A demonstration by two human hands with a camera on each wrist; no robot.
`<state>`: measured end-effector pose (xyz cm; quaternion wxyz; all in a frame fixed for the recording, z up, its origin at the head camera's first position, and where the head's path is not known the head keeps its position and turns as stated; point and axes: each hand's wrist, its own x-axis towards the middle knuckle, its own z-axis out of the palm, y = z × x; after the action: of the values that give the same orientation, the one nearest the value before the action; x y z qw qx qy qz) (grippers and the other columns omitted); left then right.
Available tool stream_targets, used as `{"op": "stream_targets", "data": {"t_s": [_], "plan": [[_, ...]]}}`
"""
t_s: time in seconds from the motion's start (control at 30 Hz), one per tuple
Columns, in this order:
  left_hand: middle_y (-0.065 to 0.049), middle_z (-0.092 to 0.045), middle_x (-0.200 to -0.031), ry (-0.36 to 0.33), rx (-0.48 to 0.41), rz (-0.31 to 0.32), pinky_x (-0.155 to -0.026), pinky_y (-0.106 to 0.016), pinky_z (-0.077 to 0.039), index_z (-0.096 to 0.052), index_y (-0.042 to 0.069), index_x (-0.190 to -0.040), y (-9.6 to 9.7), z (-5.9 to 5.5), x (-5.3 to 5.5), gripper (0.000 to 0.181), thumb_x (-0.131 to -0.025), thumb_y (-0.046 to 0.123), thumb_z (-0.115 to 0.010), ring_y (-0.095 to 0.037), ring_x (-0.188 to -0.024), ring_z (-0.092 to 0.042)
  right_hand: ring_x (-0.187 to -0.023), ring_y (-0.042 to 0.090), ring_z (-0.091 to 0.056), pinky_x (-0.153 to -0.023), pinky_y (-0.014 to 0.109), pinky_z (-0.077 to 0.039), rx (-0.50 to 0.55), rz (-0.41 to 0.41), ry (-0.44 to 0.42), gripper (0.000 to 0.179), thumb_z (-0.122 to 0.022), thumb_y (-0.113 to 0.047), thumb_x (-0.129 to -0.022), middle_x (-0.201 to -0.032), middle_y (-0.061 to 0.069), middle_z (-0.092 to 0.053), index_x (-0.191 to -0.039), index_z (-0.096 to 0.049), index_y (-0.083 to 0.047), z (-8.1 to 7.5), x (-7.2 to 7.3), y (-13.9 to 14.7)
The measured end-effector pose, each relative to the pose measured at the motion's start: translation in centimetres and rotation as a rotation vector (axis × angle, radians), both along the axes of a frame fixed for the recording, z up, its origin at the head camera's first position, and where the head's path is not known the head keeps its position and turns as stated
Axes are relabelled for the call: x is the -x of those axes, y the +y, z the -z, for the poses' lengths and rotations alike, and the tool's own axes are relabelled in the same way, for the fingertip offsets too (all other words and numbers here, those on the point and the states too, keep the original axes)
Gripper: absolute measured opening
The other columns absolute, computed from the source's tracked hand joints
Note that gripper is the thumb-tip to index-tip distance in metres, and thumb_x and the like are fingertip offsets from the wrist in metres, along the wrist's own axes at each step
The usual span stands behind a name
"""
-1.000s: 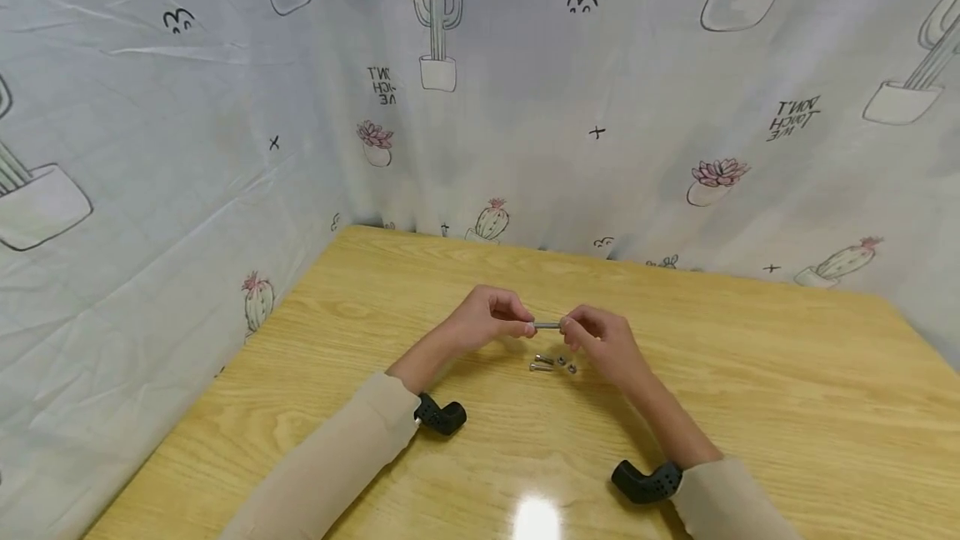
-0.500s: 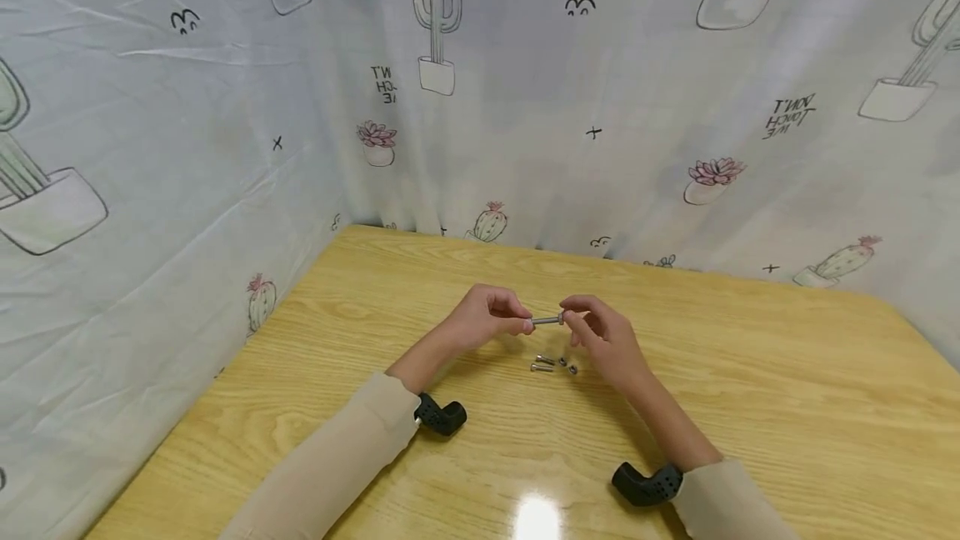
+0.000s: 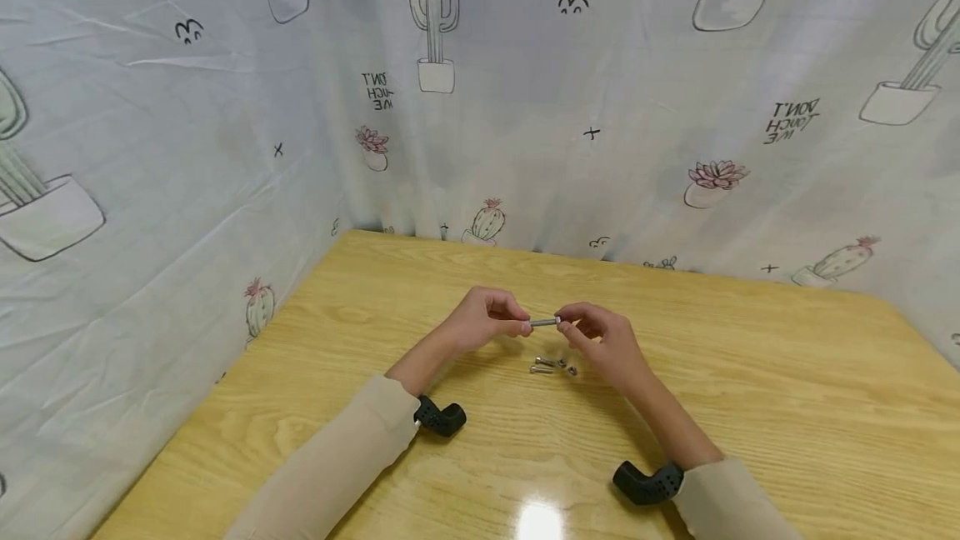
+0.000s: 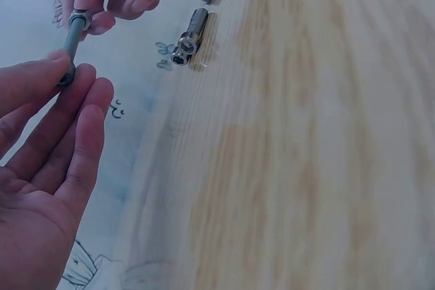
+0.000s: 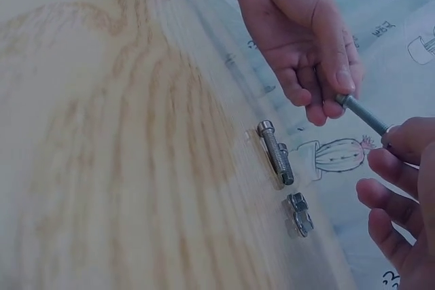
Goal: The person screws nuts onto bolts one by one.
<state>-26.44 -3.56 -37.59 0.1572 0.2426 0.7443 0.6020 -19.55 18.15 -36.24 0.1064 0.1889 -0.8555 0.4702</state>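
A grey metal bolt (image 3: 544, 322) is held level above the table between both hands. My left hand (image 3: 482, 323) pinches its head end between thumb and fingers; the head (image 4: 66, 76) partly shows in the left wrist view. At the opposite end sits a hex nut (image 4: 81, 17), which my right hand (image 3: 606, 343) pinches with thumb and index finger. In the right wrist view the right fingertips hide most of that nut. Below the hands, two socket-head bolts (image 5: 274, 153) lie side by side on the table, with two loose nuts (image 5: 300, 214) just beyond their threaded ends.
The wood-grain table (image 3: 420, 490) extends around the hands. A white curtain (image 3: 517, 107) printed with cactus drawings hangs along its back and left sides. Each forearm wears a black wrist mount (image 3: 442, 417) at the sleeve cuff.
Half a second ago the right index finger was lifted away from the nut; now it has come back down against it. The left hand keeps its grip, and the loose hardware stays put.
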Motion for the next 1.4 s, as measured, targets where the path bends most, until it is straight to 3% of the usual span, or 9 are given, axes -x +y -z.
{"op": "stream_targets", "data": {"t_s": [0.17,0.27,0.4,0.5,0.7,0.87,1.07,1.3,1.4], "plan": [[-0.013,-0.074,-0.091,0.010,0.005,-0.003,-0.078,-0.033,-0.059,-0.069,-0.004,-0.092,-0.2,0.0,0.1,0.011,-0.086,0.005,-0.071,-0.012,-0.080,-0.071,-0.069,0.037,-0.061,-0.062,0.022,-0.050,-0.009,-0.004,-0.025,0.015,-0.057,-0.007,-0.097,-0.086,0.023,-0.068,-0.102,-0.067,0.004,-1.0,-0.3,-0.5],[-0.015,-0.074,-0.092,0.021,0.005,0.006,-0.077,-0.031,-0.059,-0.069,-0.004,-0.092,-0.3,-0.1,0.1,0.011,-0.086,0.005,-0.071,-0.011,-0.079,-0.071,-0.067,0.030,-0.061,-0.062,0.023,-0.050,-0.007,0.015,-0.011,0.017,-0.056,-0.014,-0.099,-0.083,0.019,-0.067,-0.100,-0.068,-0.001,0.3,0.8,-0.1],[-0.015,-0.074,-0.094,0.021,0.005,0.001,-0.080,-0.036,-0.059,-0.069,-0.004,-0.093,-0.4,-0.2,0.0,0.012,-0.087,0.006,-0.071,-0.012,-0.081,-0.071,-0.072,0.020,-0.063,-0.067,0.023,-0.051,0.003,0.036,0.026,0.019,-0.057,-0.020,-0.099,-0.094,0.009,-0.069,-0.108,-0.067,-0.008,2.3,2.0,0.7],[-0.014,-0.074,-0.094,0.019,0.006,-0.017,-0.082,-0.039,-0.058,-0.069,-0.003,-0.094,-0.5,-0.2,0.0,0.012,-0.088,0.007,-0.071,-0.012,-0.082,-0.071,-0.077,0.016,-0.064,-0.070,0.024,-0.053,0.018,0.013,0.056,0.020,-0.061,-0.016,-0.096,-0.101,0.006,-0.069,-0.114,-0.065,-0.009,2.5,2.1,0.7],[-0.013,-0.074,-0.093,0.019,0.007,-0.030,-0.080,-0.037,-0.058,-0.070,-0.001,-0.093,-0.6,0.1,0.1,0.010,-0.087,0.007,-0.071,-0.014,-0.082,-0.071,-0.077,0.009,-0.062,-0.069,0.024,-0.053,0.013,-0.029,0.077,0.018,-0.064,-0.013,-0.094,-0.096,0.005,-0.068,-0.111,-0.066,-0.010,2.6,2.2,0.7],[-0.012,-0.074,-0.093,0.010,0.002,-0.001,-0.080,-0.036,-0.059,-0.070,-0.001,-0.093,-0.4,0.1,0.1,0.009,-0.087,0.007,-0.071,-0.017,-0.084,-0.072,-0.076,0.008,-0.061,-0.070,0.022,-0.053,-0.013,0.011,0.041,0.017,-0.065,-0.017,-0.094,-0.096,0.001,-0.069,-0.109,-0.068,-0.011,2.5,2.1,0.9],[-0.011,-0.075,-0.091,-0.008,0.007,-0.021,-0.080,-0.036,-0.059,-0.070,0.000,-0.091,-0.7,0.0,0.0,0.007,-0.087,0.006,-0.071,-0.015,-0.082,-0.071,-0.075,0.010,-0.063,-0.072,0.023,-0.053,-0.021,0.004,0.015,0.016,-0.064,-0.020,-0.095,-0.097,0.004,-0.071,-0.108,-0.069,-0.012,2.5,2.4,0.7],[-0.012,-0.075,-0.093,-0.016,0.007,0.009,-0.079,-0.033,-0.058,-0.069,-0.002,-0.092,-0.4,-0.1,0.1,0.010,-0.088,0.007,-0.070,-0.013,-0.082,-0.071,-0.072,0.025,-0.065,-0.070,0.024,-0.053,-0.049,0.031,-0.014,0.014,-0.060,-0.010,-0.095,-0.092,0.013,-0.071,-0.106,-0.067,-0.003,2.7,2.3,0.6],[-0.014,-0.074,-0.094,-0.007,-0.005,0.028,-0.079,-0.030,-0.058,-0.069,-0.004,-0.093,-0.2,-0.1,0.2,0.010,-0.088,0.006,-0.069,-0.013,-0.083,-0.071,-0.073,0.024,-0.063,-0.069,0.024,-0.052,-0.060,0.047,0.001,0.012,-0.059,-0.007,-0.095,-0.089,0.015,-0.070,-0.103,-0.067,-0.002,2.9,2.3,0.7]]}}
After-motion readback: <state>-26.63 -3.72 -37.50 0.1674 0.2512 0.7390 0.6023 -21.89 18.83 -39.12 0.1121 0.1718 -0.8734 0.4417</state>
